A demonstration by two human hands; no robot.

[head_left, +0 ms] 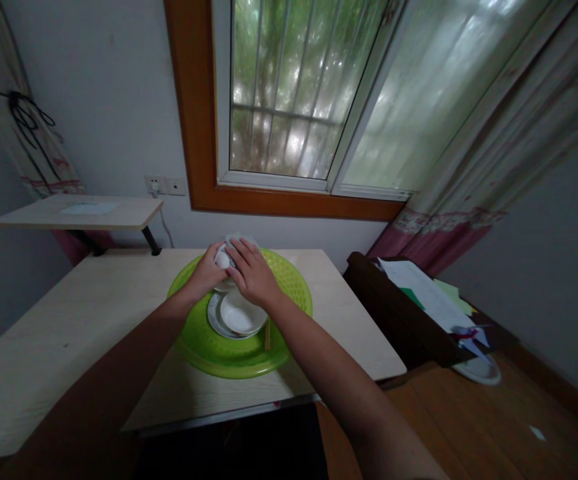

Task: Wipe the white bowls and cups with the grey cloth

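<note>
Both hands meet above the far part of a round green plastic tray (203,350). My left hand (207,272) is closed around the side of a small white cup (222,259). Against the cup's far side, my right hand (253,272) presses a pale cloth (239,237), its fingers laid over the fabric. Below the hands, a white bowl (243,312) rests on a plate with a patterned rim (215,313). Another pale dish (225,287) is mostly hidden under the fingers. Beside the bowl, chopsticks (267,335) lie partly behind my right forearm.
The tray stands on a light wooden table (93,313). A small raised shelf (79,212) with a paper on it is at the left rear. Right of the table, a dark brown piece of furniture (383,303) bears papers (419,287). A window (289,93) is behind.
</note>
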